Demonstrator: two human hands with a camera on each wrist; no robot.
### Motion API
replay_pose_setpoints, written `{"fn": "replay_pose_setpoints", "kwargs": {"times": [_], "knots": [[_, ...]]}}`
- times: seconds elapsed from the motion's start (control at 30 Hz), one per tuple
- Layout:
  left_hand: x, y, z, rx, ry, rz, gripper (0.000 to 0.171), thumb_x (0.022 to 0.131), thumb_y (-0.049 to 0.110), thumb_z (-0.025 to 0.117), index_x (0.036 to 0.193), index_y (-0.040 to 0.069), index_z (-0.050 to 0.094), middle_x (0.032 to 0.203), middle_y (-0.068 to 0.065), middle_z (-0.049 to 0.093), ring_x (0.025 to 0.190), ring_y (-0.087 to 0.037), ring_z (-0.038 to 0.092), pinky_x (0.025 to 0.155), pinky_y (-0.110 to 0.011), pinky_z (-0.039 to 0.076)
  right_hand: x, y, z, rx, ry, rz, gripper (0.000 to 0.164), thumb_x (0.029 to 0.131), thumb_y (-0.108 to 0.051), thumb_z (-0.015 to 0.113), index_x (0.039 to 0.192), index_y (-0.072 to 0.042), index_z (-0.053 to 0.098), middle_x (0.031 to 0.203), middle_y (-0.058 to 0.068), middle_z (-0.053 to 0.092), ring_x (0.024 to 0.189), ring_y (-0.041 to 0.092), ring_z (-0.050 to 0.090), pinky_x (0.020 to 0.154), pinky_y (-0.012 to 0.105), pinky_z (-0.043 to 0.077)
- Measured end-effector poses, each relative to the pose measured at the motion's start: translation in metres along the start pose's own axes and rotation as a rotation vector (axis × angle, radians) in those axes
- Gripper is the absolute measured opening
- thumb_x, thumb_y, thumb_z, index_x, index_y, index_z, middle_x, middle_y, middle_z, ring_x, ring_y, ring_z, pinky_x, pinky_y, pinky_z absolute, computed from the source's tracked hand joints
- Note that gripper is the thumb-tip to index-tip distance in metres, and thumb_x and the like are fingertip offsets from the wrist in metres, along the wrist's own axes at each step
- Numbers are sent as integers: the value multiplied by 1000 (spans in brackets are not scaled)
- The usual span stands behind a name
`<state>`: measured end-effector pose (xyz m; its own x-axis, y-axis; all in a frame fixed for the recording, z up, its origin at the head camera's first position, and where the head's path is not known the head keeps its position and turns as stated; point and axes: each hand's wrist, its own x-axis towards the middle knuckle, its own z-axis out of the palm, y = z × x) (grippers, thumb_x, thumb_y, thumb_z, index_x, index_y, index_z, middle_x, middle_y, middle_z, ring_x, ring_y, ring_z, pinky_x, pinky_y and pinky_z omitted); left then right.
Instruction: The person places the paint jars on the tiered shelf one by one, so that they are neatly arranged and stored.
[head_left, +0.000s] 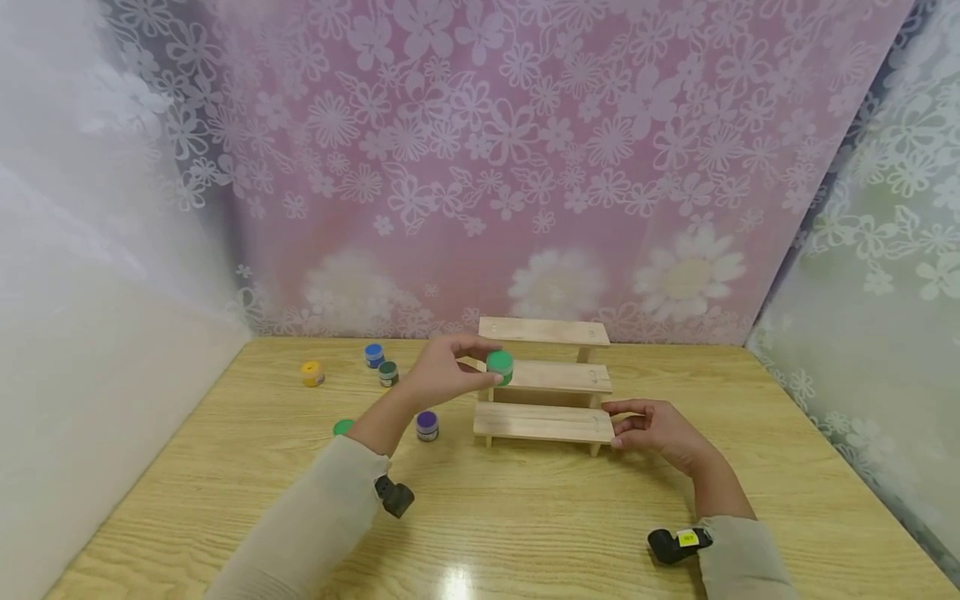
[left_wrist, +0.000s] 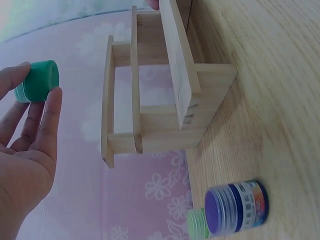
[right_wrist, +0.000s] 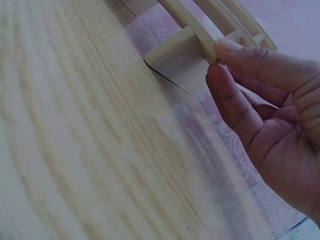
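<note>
My left hand (head_left: pixel 442 373) pinches a small green-lidded paint jar (head_left: pixel 499 367) between thumb and fingers. It is held up in front of the middle step of a three-step wooden stand (head_left: pixel 542 423). In the left wrist view the green jar (left_wrist: pixel 41 81) is tilted, well apart from the stand's planks (left_wrist: pixel 136 80). My right hand (head_left: pixel 660 433) is at the right end of the lowest step. Seen from the right wrist, the thumb and forefinger of this hand (right_wrist: pixel 270 110) pinch the corner of that plank (right_wrist: pixel 192 27).
Left of the stand, a purple-lidded jar (head_left: pixel 427 426), a dark green one (head_left: pixel 388 373), a blue one (head_left: pixel 374 356) and a yellow one (head_left: pixel 312 373) stand on the wooden table (head_left: pixel 525 525). Another green lid (head_left: pixel 342 427) shows partly behind the left forearm. A flowered curtain (head_left: pixel 480 167) hangs behind.
</note>
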<state>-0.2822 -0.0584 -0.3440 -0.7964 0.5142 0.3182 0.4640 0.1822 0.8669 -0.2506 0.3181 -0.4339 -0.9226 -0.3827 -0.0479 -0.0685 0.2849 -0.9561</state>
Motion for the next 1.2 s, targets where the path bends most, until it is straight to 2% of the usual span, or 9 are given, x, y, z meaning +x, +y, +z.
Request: {"fn": "replay_pose_setpoints", "kwargs": {"times": [0.17,0.37,0.57,0.73,0.87,1.0,1.2], "knots": [[14,2,8,3,-5,20,41,83,14,80,122,9,69,104,-2,66,99,-19,63,83,-30,56,0,0,0,-8,1,6,65,84,-8,77,139,10,46,110,20,62,92,18,64,79,35,57],[29,6,18,-6,-14,24,46,83,13,79,126,3,65,106,-4,66,101,-22,62,83,-29,56,3,2,-1,-16,8,6,64,84,-7,77,138,10,47,112,19,61,92,19,64,78,35,57],[46,9,30,18,13,45,46,83,13,79,126,2,65,104,-3,67,98,-17,63,81,-26,56,2,1,-1,-6,10,8,65,84,-7,77,138,10,47,116,22,59,92,18,64,78,34,57],[58,12,39,40,41,19,45,83,16,80,125,5,67,101,-1,68,96,-12,62,76,-25,56,3,2,-1,-4,13,14,65,83,-6,77,138,10,47,114,22,60,91,18,64,78,34,57],[68,11,45,42,50,-9,44,83,18,80,124,8,68,99,1,69,99,-14,63,73,-27,56,3,3,-2,-8,11,19,65,83,-7,77,138,10,47,113,20,61,91,19,64,78,34,57],[79,9,51,56,74,-25,43,83,19,81,123,11,69,98,4,69,103,-21,63,76,-27,55,3,4,-1,-7,14,29,64,83,-8,78,138,8,48,115,18,60,92,20,64,78,35,57],[95,6,62,43,124,-42,42,82,19,81,122,14,70,100,5,69,104,-20,63,78,-27,54,3,5,-1,-9,7,27,65,84,-10,78,139,7,49,113,17,61,92,21,64,78,35,57]]}}
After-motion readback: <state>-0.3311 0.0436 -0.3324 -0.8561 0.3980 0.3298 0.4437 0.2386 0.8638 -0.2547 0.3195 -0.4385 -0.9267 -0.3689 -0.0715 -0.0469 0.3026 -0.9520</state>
